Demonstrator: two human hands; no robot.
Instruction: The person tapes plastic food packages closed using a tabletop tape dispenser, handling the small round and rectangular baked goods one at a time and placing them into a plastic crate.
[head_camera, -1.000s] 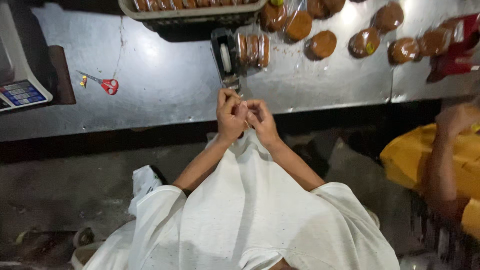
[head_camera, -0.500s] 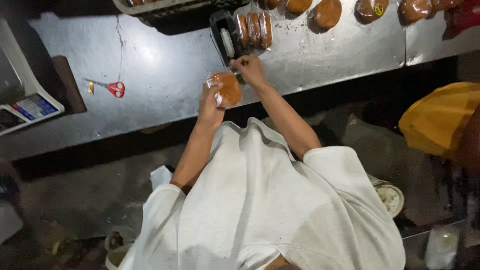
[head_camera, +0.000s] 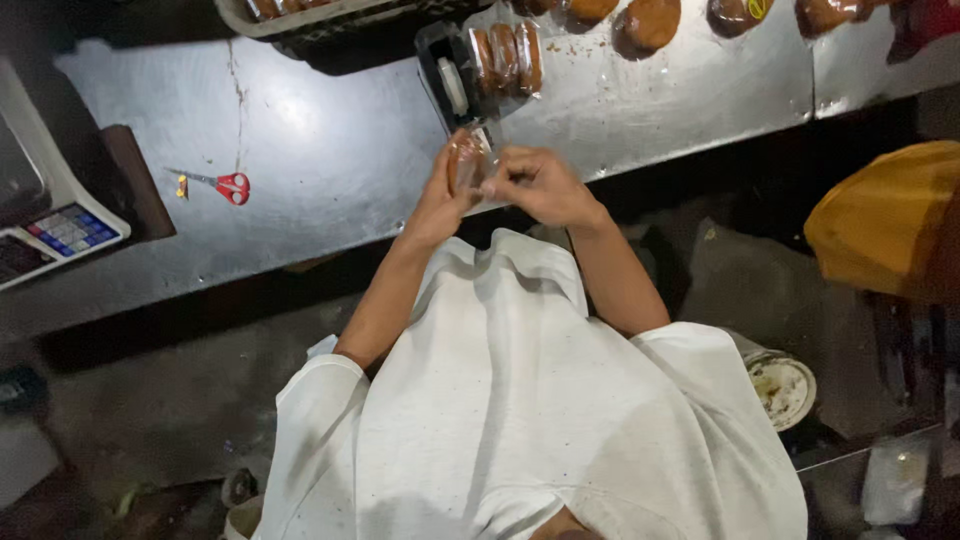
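Observation:
Both my hands hold one round brown bun in a clear plastic wrap (head_camera: 468, 160) just above the near edge of the steel counter (head_camera: 330, 150). My left hand (head_camera: 440, 195) cups it from the left; my right hand (head_camera: 535, 182) pinches the wrap on its right side. Directly beyond the bun stands a black tape dispenser (head_camera: 447, 75) with three wrapped buns (head_camera: 505, 57) beside it.
Small red-handled scissors (head_camera: 225, 184) lie on the counter to the left, near a weighing scale with a keypad (head_camera: 50, 225). A tray (head_camera: 300, 15) and more wrapped buns (head_camera: 650, 20) line the far edge. Another person in yellow (head_camera: 890, 220) is at the right. A white bucket (head_camera: 780, 385) stands on the floor.
A second ago my hands were together near my chest. They reached out to the counter with the wrapped bun, and now both hold it upright by the dispenser.

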